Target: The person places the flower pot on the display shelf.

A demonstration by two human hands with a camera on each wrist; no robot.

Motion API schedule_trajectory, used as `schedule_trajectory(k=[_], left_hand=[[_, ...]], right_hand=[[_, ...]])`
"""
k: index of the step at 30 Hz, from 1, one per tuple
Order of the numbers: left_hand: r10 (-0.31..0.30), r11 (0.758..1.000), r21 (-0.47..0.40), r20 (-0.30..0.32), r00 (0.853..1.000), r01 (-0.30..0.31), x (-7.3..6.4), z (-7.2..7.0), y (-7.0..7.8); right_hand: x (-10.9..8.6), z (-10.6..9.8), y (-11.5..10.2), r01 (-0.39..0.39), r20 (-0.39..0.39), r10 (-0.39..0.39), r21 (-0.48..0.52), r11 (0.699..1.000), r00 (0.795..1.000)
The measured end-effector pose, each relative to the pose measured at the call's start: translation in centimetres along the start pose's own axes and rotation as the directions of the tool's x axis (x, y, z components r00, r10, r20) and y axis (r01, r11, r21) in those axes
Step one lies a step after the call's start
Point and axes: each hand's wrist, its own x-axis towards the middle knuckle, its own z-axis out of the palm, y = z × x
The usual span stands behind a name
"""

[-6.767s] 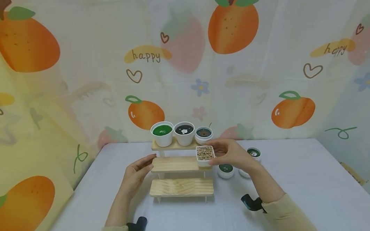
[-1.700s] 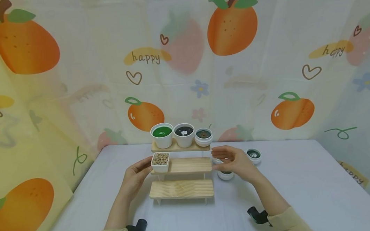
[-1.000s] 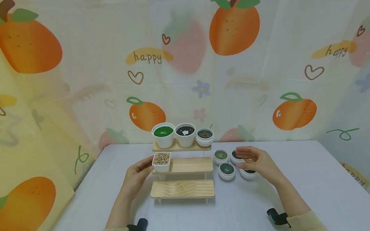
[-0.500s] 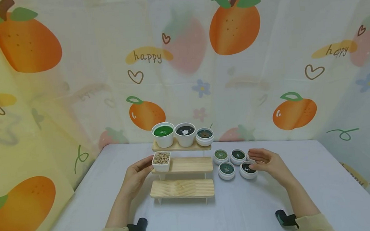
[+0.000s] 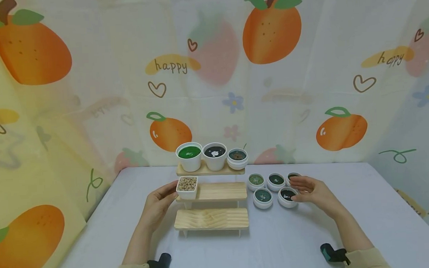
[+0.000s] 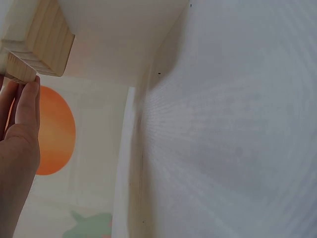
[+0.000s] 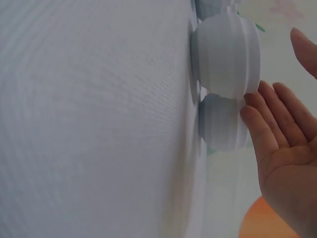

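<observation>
While L hand (image 5: 156, 208) grips the stand (image 5: 211, 218), R hand (image 5: 316, 194), fingers extended, holds nothing; 4 pots (image 5: 215, 156) are up, 5 more pots (image 5: 263, 199) prob. left.

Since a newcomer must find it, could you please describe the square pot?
On the table stands a three-tier wooden rack. The pot sits at the left end of the middle shelf. Unlike the round cups, it is square and filled with beige bits.

Handwritten "happy" reads twice on the fruit-print backdrop cloth (image 5: 284, 75); at its far left edge, only "py" shows.
</observation>
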Motion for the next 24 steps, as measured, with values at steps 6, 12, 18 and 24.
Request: schedule_trajectory(k=[6,12,18,24], left_hand=[[0.007,1.000,0.003,0.012,1.000,-0.007,-0.1,0.0,0.1],[0.002,1.000,0.003,0.008,1.000,-0.002,0.0,0.0,0.0],[-0.008,1.000,0.003,0.004,1.000,0.008,0.1,-0.1,-0.2],[-0.002,1.000,0.005,0.006,1.000,0.002,0.1,0.0,-0.1]], right_hand=[[0.1,0.0,0.5,-0.021,0.019,0.021,-0.022,1.000,1.000],[0.2,0.0,1.1,-0.051,0.025,0.052,-0.047,0.998,0.998],[0.3,0.2,1.5,-0.048,0.052,0.052,-0.075,0.996,0.997],[0.3,0.2,1.5,-0.036,0.065,0.043,-0.094,0.995,0.997]])
